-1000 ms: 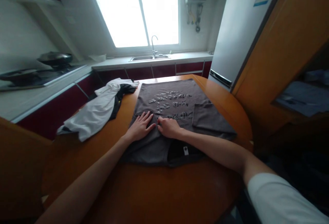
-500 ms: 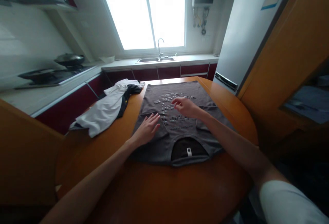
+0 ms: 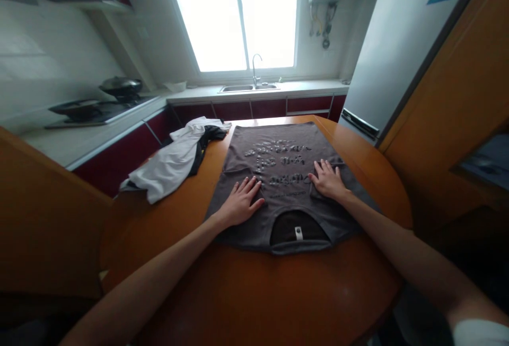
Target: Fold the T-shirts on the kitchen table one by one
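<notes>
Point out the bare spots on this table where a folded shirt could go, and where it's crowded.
Bare wood table shows along the near edge, between the grey T-shirt collar and the person. A narrower strip lies between the T-shirt and the white and black clothes. The centre is crowded: left hand and right hand rest flat on the T-shirt.

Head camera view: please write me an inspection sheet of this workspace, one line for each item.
Surface: round orange wooden table, glossy.
Job's things: grey T-shirt spread flat, print up, collar toward the person.
Clutter: white garment over a dark one at the table's left edge.
Hands: left hand and right hand flat on the shirt, fingers spread.
Cables: nothing seen.
Surroundings: window, sink, stove with pan, white fridge.
</notes>
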`<state>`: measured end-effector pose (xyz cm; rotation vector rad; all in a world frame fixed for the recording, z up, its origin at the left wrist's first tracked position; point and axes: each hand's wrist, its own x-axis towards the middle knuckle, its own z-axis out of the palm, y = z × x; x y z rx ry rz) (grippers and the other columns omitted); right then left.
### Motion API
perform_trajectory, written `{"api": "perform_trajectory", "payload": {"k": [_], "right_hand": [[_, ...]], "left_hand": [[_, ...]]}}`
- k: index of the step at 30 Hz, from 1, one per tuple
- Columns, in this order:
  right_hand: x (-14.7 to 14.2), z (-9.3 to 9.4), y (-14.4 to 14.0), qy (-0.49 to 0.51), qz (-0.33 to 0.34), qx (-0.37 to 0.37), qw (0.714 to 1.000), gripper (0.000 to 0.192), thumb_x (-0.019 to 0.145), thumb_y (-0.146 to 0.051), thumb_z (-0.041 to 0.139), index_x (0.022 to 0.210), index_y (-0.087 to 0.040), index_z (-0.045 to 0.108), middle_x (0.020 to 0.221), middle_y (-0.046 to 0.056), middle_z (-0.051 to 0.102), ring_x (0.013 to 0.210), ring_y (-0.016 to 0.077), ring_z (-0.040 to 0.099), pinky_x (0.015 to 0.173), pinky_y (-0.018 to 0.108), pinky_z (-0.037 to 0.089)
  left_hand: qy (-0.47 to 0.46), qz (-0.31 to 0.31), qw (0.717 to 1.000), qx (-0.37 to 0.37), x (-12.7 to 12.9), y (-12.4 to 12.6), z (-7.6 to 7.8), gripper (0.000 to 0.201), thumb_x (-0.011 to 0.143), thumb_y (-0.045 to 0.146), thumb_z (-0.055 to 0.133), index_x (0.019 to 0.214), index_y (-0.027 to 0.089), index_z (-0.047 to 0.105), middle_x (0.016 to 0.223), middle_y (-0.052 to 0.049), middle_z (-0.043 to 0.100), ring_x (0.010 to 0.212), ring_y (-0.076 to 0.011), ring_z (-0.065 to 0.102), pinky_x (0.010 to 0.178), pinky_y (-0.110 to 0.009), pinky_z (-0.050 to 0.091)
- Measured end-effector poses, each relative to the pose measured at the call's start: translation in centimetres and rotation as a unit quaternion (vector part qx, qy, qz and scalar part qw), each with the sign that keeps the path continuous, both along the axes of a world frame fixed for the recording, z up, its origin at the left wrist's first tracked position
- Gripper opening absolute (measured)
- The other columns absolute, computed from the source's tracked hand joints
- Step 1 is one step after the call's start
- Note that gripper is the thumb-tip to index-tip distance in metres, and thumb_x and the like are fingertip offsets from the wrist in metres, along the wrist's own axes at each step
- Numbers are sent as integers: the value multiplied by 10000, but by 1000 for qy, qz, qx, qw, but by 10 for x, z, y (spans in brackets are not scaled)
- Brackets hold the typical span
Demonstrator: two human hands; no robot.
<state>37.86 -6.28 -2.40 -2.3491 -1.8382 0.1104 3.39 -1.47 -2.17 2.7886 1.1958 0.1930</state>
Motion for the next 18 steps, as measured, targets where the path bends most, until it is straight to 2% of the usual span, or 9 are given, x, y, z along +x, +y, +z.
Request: {"api": "perform_trajectory", "payload": {"k": [2, 6, 11, 15, 18], "right_hand": [[-2, -1, 2, 6, 1, 19, 1000, 716, 1036, -556, 222, 1604, -123, 263, 1680, 192, 185, 1555, 313, 135, 1208, 608, 160], [-5, 0, 3, 28, 18, 4, 999, 697, 1039, -545, 242, 1586, -118, 311, 1675, 186, 205, 1555, 303, 146, 1210, 610, 156], [-3, -1, 1, 27, 6, 23, 999, 699, 1039, -539, 242, 1596, -121, 287, 1676, 184, 204, 1555, 305, 150, 1212, 602, 169], [-1, -2, 1, 32, -1, -5, 999, 703, 1033, -539, 234, 1595, -120, 294, 1677, 194, 191, 1554, 320, 153, 1205, 610, 181], [-1, -3, 2, 33, 2, 1, 999, 712, 1029, -549, 233, 1597, -125, 292, 1677, 200, 186, 1552, 328, 155, 1199, 616, 190]], "left_hand": [[1, 0, 1000, 1, 0, 0, 0, 708, 1011, 645, 308, 1604, 258, 313, 1686, -66, 196, 1564, -309, 121, 1249, -549, 155], [5, -2, 1000, -2, 0, -1, 1, 708, 1012, 646, 297, 1603, 256, 315, 1684, -67, 208, 1566, -300, 116, 1252, -539, 148], [9, 3, 1000, -9, 1, -3, 3, 713, 1012, 650, 292, 1600, 248, 323, 1686, -67, 201, 1564, -307, 121, 1250, -535, 155], [9, 3, 1000, -16, 1, -4, 6, 707, 1014, 646, 301, 1602, 253, 318, 1687, -67, 192, 1564, -305, 124, 1249, -536, 158], [4, 2, 1000, -14, 1, -5, 7, 694, 1017, 639, 305, 1603, 267, 314, 1685, -65, 197, 1564, -300, 125, 1248, -541, 158]]}}
